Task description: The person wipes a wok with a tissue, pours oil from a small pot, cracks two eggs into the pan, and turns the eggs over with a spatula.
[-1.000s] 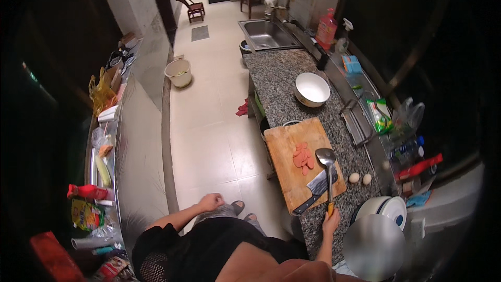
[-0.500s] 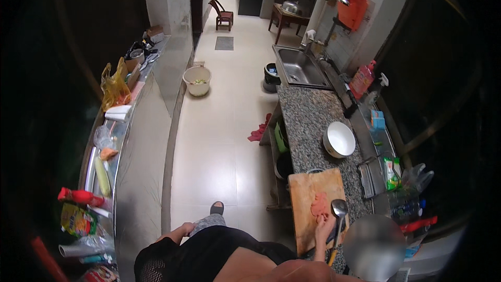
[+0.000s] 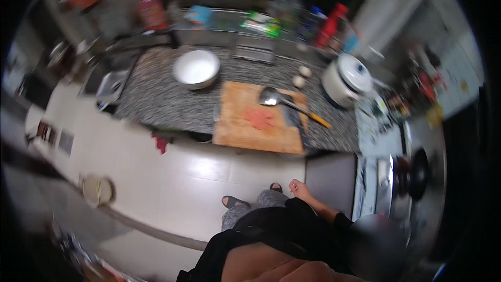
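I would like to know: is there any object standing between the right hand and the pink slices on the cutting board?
Nothing visible does. From the right hand, the way crosses only the near edge of the cutting board to the pink slices; the knife lies to their right.

Free counter (image 3: 154,91) between sink (image 3: 110,84) and bowl (image 3: 197,68), but spatula (image 3: 295,106) and knife (image 3: 290,117) across cutting board (image 3: 236,103)'s right side
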The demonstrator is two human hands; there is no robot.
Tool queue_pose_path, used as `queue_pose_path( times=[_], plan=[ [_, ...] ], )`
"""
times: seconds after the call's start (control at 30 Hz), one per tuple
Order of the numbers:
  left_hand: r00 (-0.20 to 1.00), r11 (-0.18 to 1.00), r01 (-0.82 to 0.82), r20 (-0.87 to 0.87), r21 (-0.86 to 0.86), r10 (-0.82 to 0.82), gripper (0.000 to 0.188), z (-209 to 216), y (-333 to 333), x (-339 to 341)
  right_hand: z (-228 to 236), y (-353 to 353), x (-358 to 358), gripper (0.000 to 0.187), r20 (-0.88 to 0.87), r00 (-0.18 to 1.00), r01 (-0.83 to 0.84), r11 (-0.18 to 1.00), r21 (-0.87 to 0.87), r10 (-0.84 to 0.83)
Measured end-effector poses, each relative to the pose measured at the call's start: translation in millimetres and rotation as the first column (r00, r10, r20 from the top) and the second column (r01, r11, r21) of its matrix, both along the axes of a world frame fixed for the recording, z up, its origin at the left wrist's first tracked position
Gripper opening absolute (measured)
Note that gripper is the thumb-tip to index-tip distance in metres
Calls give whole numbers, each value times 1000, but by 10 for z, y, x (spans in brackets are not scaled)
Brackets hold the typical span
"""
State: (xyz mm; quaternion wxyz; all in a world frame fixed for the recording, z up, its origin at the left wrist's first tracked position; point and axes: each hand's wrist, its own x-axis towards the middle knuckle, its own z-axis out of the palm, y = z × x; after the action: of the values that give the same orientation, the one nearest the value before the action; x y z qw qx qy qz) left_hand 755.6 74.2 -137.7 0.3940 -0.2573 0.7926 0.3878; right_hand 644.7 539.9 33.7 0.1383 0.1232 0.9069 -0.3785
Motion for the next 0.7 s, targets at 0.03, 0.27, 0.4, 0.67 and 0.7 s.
queue_pose_path(
  times=[0.03, 0.27, 0.4, 0.67, 0.7],
  plan=[
    [998, 998, 57, -13, 4, -57, 34, 34, -29, -215, -95, 226, 302, 14, 9, 993, 122, 992, -30, -121],
    [911, 915, 402, -120, 46, -394, 33, 315, 627, -1002, -394, 1634, 1967, 20, -24, 668, 722, 640, 263, -744],
    [815, 820, 570, -151, 44, -559, 33, 631, 1235, -1143, -381, 2357, 2622, 32, -139, 549, 805, 477, 353, -824],
    [706, 712, 702, -163, 26, -690, 32, 976, 2104, -1047, 832, 3537, 1858, 35, -219, 471, 820, 333, 465, -855],
    [687, 694, 720, -168, 21, -707, 32, 991, 2177, -1103, 892, 3637, 1763, 37, -189, 454, 818, 324, 475, -871]
  ],
)
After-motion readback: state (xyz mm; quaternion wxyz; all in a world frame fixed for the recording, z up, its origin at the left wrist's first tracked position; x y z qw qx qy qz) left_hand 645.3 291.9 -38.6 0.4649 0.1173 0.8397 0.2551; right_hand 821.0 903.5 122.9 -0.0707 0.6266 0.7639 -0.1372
